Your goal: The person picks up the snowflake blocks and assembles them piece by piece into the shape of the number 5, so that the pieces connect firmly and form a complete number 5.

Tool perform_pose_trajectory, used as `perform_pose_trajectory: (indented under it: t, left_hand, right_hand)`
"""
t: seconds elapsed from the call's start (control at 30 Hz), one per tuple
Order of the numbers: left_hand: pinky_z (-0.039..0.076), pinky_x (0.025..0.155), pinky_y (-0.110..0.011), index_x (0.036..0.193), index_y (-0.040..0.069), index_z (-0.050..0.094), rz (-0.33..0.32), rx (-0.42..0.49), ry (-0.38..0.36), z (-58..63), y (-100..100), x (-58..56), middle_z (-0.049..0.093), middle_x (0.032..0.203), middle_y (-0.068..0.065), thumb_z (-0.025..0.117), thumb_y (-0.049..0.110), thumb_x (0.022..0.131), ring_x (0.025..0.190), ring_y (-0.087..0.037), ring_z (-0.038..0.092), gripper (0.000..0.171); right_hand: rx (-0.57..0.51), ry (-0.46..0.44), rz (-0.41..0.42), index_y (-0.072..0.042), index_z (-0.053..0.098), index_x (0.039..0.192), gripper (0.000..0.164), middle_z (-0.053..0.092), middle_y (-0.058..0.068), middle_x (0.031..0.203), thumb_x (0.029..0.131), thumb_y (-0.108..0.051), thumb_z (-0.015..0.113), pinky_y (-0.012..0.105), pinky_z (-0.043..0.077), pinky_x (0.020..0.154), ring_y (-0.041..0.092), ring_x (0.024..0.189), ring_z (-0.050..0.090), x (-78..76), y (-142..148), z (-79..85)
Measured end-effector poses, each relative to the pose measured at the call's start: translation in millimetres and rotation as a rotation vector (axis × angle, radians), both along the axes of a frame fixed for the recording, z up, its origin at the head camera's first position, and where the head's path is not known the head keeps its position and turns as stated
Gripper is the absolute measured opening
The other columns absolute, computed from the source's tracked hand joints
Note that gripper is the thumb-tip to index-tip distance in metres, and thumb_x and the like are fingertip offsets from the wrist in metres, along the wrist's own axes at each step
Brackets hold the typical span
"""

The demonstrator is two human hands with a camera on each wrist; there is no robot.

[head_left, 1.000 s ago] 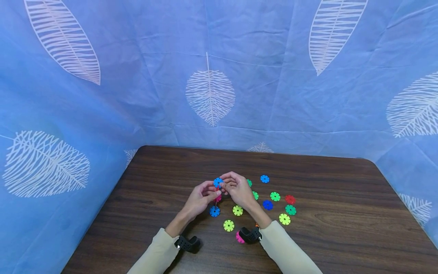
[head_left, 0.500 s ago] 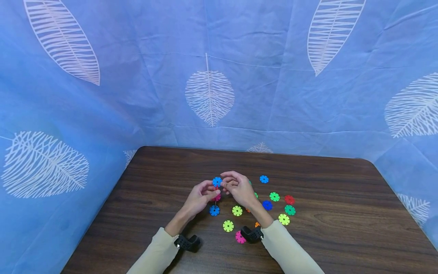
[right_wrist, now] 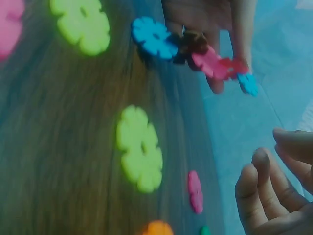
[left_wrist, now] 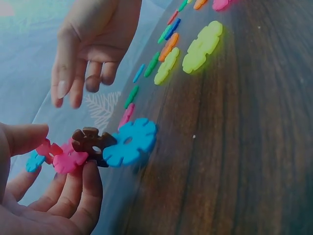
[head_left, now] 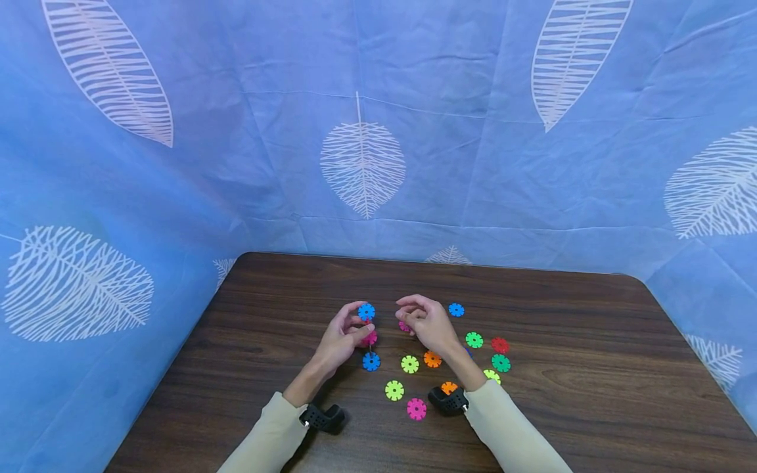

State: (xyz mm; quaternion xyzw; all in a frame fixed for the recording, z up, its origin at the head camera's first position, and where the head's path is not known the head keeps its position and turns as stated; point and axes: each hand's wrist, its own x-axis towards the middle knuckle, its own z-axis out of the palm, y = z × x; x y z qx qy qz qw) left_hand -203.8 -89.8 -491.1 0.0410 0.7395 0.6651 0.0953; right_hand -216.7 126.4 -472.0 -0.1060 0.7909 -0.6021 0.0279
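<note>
My left hand (head_left: 338,340) holds a chain of slotted plastic snowflake discs between thumb and fingers. In the left wrist view the chain runs from a blue disc (left_wrist: 128,143) through a brown one (left_wrist: 88,140), a pink one (left_wrist: 70,160) and a red one (left_wrist: 47,149) to a second blue disc (left_wrist: 34,161) at the far end. My right hand (head_left: 430,323) hovers to the right of the chain, apart from it, its fingers loosely bent around nothing. A loose pink disc (head_left: 403,326) shows beneath its fingertips; other discs are partly hidden by that hand and forearm.
Loose discs lie flat on the dark wooden table (head_left: 591,368): yellow (head_left: 394,390), orange (head_left: 432,359), pink (head_left: 416,409), green (head_left: 474,339), red (head_left: 499,345) and blue (head_left: 456,309). A blue leaf-patterned cloth (head_left: 449,164) hangs behind the table.
The right hand has let go of the chain's upper blue disc and moved to the right. The left hand has shifted slightly left with the chain, uncovering the pink disc on the table.
</note>
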Motion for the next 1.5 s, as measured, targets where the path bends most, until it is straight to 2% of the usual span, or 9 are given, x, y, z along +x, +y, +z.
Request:
perform_pose_trajectory:
  t: [0.17, 0.27, 0.4, 0.67, 0.83, 1.03, 1.3, 1.5]
  left_hand:
    - [0.058, 0.076, -0.036, 0.145, 0.013, 0.044, -0.008, 0.029, -0.008, -0.9, -2, -0.3, 0.06, 0.111, -0.014, 0.067, 0.015, 0.095, 0.081, -0.017, 0.066, 0.056]
    - [0.059, 0.076, -0.039, 0.146, 0.012, 0.043, -0.008, 0.051, -0.014, -1.7, -3, -0.6, 0.058, 0.111, -0.015, 0.067, 0.013, 0.094, 0.081, -0.018, 0.067, 0.057]
    - [0.059, 0.078, -0.04, 0.145, 0.011, 0.042, -0.006, 0.055, -0.02, -4.1, -5, -0.7, 0.057, 0.114, -0.015, 0.066, 0.012, 0.095, 0.085, -0.019, 0.068, 0.055]
    - [0.059, 0.079, -0.036, 0.137, 0.005, 0.047, 0.015, 0.05, -0.033, -5.6, -8, 0.7, 0.06, 0.11, -0.015, 0.068, 0.013, 0.093, 0.086, -0.017, 0.068, 0.049]
    - [0.058, 0.079, -0.033, 0.126, 0.007, 0.05, 0.044, 0.013, -0.041, -2.9, -10, 1.5, 0.067, 0.101, -0.01, 0.071, 0.013, 0.091, 0.085, -0.015, 0.067, 0.041]
    - [0.057, 0.073, -0.033, 0.123, 0.005, 0.051, 0.023, -0.016, -0.051, -1.7, -14, 1.2, 0.07, 0.093, -0.007, 0.075, 0.016, 0.088, 0.079, -0.017, 0.066, 0.044]
    - [0.057, 0.079, -0.035, 0.126, 0.004, 0.05, -0.015, -0.002, -0.083, -3.4, -20, 0.4, 0.072, 0.097, -0.009, 0.074, 0.017, 0.09, 0.082, -0.019, 0.069, 0.045]
    - [0.058, 0.085, -0.036, 0.131, -0.001, 0.05, -0.031, 0.039, -0.095, -4.2, -22, 2.6, 0.069, 0.104, -0.014, 0.065, 0.016, 0.097, 0.09, -0.02, 0.069, 0.04]
  right_hand:
    - [0.088, -0.022, -0.023, 0.001, 0.065, 0.118, 0.025, 0.068, 0.012, 0.096, 0.096, -0.009, 0.065, 0.033, 0.051, 0.054, 0.034, 0.061, 0.058, -1.8, 12, -3.0]
    - [0.149, -0.044, -0.027, -0.001, 0.066, 0.117, 0.024, 0.067, 0.009, 0.092, 0.095, -0.008, 0.066, 0.029, 0.044, 0.049, 0.025, 0.053, 0.052, -4.1, 17, -5.6]
    - [0.239, -0.049, -0.019, -0.003, 0.068, 0.115, 0.023, 0.064, 0.007, 0.09, 0.093, -0.009, 0.068, 0.026, 0.039, 0.051, 0.014, 0.05, 0.044, -7.5, 21, -8.9]
    - [0.382, -0.05, -0.012, -0.007, 0.07, 0.112, 0.022, 0.061, 0.005, 0.094, 0.091, -0.01, 0.071, 0.03, 0.041, 0.057, 0.015, 0.053, 0.043, -13.0, 21, -16.1]
    - [0.411, -0.052, -0.003, -0.007, 0.071, 0.112, 0.022, 0.059, 0.007, 0.092, 0.09, -0.011, 0.072, 0.03, 0.038, 0.059, 0.017, 0.055, 0.042, -13.3, 18, -13.9]
    - [0.438, -0.061, -0.01, -0.007, 0.071, 0.11, 0.021, 0.054, 0.006, 0.089, 0.09, -0.012, 0.073, 0.03, 0.035, 0.062, 0.018, 0.062, 0.041, -14.1, 16, -12.8]
    - [0.458, -0.062, -0.01, -0.008, 0.068, 0.102, 0.015, 0.054, 0.009, 0.093, 0.088, -0.007, 0.073, 0.032, 0.036, 0.065, 0.021, 0.072, 0.045, -15.5, 16, -14.3]
    - [0.438, -0.068, -0.029, -0.009, 0.064, 0.099, 0.019, 0.058, 0.008, 0.092, 0.084, -0.005, 0.076, 0.031, 0.04, 0.062, 0.021, 0.067, 0.048, -14.9, 15, -13.9]
